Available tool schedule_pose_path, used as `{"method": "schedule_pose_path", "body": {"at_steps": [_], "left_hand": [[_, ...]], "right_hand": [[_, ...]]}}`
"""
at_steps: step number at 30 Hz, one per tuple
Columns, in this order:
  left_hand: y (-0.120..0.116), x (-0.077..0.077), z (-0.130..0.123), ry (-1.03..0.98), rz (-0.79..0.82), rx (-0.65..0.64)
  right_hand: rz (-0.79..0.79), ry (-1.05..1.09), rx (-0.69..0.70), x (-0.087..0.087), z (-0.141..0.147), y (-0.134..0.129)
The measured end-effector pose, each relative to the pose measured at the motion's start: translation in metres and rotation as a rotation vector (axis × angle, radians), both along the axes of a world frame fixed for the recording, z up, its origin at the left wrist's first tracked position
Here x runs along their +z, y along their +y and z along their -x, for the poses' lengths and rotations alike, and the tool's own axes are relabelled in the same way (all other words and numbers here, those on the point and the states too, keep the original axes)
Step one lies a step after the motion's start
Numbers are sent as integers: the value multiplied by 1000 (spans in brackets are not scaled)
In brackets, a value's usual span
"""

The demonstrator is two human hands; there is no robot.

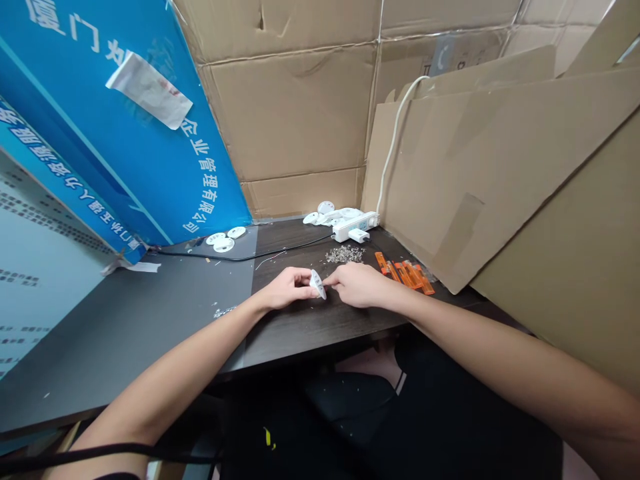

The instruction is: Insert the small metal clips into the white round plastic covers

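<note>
Between the thumb and fingers of my left hand (290, 288) is a white round plastic disc (317, 284) with small slots in its face, tilted nearly on edge above the dark table. My right hand (356, 285) is closed, its index fingertip reaching the disc's right side. Whether a small part sits in those fingers is hidden. Just beyond my right hand lies a pile of small metal pieces (345, 254). Several orange strips (407, 273) lie to its right.
Several white discs (224, 245) lie at the back left, more white discs (326, 208) at the back. A white power strip (353, 227) with a plug stands near them. A black cable (245, 258) crosses the table. Cardboard (295, 113) and a blue board (125, 133) wall the table.
</note>
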State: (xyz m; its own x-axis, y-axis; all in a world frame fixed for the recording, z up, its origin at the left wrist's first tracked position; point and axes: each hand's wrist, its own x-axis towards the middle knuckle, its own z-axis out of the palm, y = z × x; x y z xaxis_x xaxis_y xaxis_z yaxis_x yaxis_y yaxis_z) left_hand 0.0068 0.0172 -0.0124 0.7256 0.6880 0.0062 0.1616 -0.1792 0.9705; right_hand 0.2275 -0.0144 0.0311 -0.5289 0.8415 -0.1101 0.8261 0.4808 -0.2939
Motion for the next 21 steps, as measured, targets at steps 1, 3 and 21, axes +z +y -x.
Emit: {"method": "schedule_pose_path", "body": {"at_steps": [1,3,21], "left_hand": [[0,0,0,0,7,1],[0,1,0,5,14,4],[3,0,2,17,-49,-48]], "right_hand": [[-7,-5,-3,0,1,0],[-22,-14,-12,1,2,-1],[38,141,13,8,-7,2]]}}
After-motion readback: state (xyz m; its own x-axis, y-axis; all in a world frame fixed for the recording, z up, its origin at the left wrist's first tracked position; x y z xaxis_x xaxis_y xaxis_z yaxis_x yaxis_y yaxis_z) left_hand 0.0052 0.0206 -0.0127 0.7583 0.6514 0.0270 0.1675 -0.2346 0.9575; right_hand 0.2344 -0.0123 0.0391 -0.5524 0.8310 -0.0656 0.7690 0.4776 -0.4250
